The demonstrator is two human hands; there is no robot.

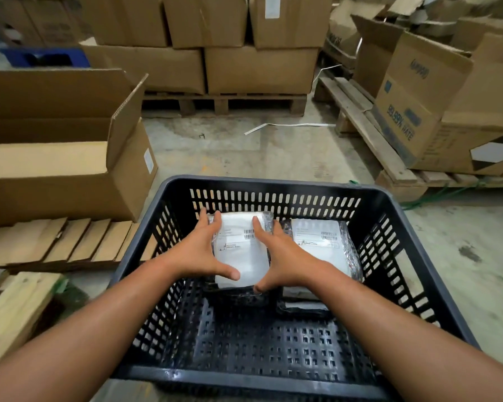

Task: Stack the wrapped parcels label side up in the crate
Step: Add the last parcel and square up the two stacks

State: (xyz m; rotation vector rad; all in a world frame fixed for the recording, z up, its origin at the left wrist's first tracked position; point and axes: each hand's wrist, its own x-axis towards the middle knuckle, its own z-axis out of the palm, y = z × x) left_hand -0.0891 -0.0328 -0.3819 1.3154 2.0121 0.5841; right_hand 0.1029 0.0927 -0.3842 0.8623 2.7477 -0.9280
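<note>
A black slotted plastic crate (276,185) stands on the floor in front of me. Inside it, at the far left, lies a wrapped parcel (238,258) with its white label and barcode facing up. My left hand (199,252) grips its left edge and my right hand (282,256) grips its right edge, thumbs on the near end. A second wrapped parcel (321,242) lies label up just to the right, on top of another one whose near end shows below it. The near half of the crate floor is bare.
An open cardboard box (70,169) stands left of the crate, with flattened cardboard (70,242) and a wooden beam (18,309) nearer me. Stacked cartons on pallets (230,103) line the back and right. Concrete floor lies between.
</note>
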